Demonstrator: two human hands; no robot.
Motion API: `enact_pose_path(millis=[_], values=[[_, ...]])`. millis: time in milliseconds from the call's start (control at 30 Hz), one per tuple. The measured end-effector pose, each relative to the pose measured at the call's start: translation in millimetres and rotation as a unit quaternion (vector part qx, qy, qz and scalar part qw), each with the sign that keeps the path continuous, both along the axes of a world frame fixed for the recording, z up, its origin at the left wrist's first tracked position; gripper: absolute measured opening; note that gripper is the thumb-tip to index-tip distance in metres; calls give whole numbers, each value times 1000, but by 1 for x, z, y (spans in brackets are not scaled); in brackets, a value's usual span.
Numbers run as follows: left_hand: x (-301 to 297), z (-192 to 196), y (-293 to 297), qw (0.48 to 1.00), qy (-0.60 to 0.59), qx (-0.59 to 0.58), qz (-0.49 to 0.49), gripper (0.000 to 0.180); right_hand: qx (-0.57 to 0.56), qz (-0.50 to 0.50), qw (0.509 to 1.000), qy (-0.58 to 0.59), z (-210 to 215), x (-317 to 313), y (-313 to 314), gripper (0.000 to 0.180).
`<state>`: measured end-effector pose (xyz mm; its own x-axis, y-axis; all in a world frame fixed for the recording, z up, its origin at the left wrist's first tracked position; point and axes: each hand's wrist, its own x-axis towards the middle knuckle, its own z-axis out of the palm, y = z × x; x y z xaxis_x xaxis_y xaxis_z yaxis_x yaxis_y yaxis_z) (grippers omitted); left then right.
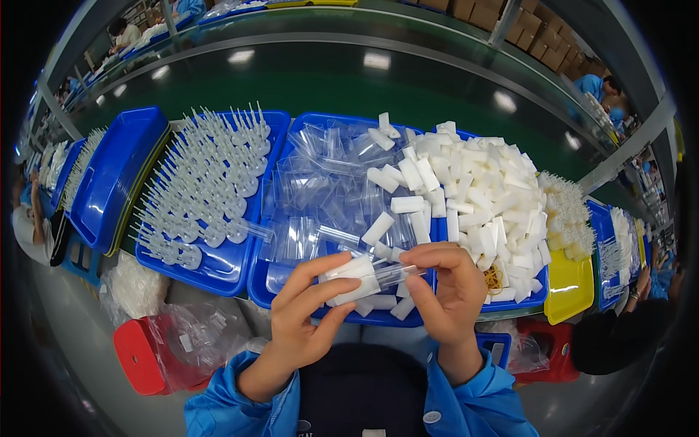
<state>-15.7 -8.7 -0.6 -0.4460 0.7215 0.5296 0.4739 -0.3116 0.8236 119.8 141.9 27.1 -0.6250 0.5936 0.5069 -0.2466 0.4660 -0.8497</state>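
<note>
Over the front edge of the middle blue tray (pixel 256 280), my left hand (pixel 309 309) is closed around white foam-like blocks (pixel 352 269); fingers hide how many. My right hand (pixel 453 291) pinches a clear plastic tube (pixel 393 276), whose left end meets the white blocks. Whether the tube goes around a block or only touches it, I cannot tell. Clear plastic sleeves (pixel 320 189) fill that tray, with loose white blocks (pixel 406 205) on its right side. Right of it, more white blocks (pixel 495 197) are heaped high in another blue tray (pixel 537 291).
White long-stemmed pieces (pixel 207 175) stand in a blue tray (pixel 226 273) at left, beside stacked trays (pixel 109 186). Yellowish rubber bands (pixel 494 280) lie by the block heap, near a yellow tray (pixel 571 284). A green conveyor (pixel 306 80) runs behind. Red stools (pixel 138 357) stand below; co-workers sit at both sides.
</note>
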Motion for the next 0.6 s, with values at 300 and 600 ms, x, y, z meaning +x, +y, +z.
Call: enact_pose_path(millis=[300, 600], values=[[8, 1, 5, 996, -64, 56, 19, 35, -171, 92, 981, -5, -6, 4, 2, 24], [19, -5, 10, 994, -18, 34, 105, 47, -23, -76, 997, -6, -2, -14, -23, 57]])
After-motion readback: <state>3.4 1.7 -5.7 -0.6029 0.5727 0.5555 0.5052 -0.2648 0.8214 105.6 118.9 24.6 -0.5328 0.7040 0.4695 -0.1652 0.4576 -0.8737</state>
